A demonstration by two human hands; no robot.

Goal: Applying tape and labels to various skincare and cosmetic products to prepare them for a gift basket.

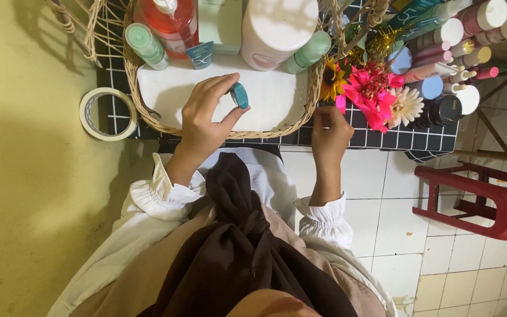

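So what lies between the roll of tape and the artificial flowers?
In the head view, the wicker basket, with the left hand holding a small teal container over it.

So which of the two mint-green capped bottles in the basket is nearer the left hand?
The mint-green bottle at the basket's left side, beside the red pump bottle; the other lies right of the big white jar.

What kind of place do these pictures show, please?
Probably a home vanity corner. A wicker basket holds toiletry bottles, cosmetic tubes stand beside artificial flowers, and the left hand holds a small teal container.
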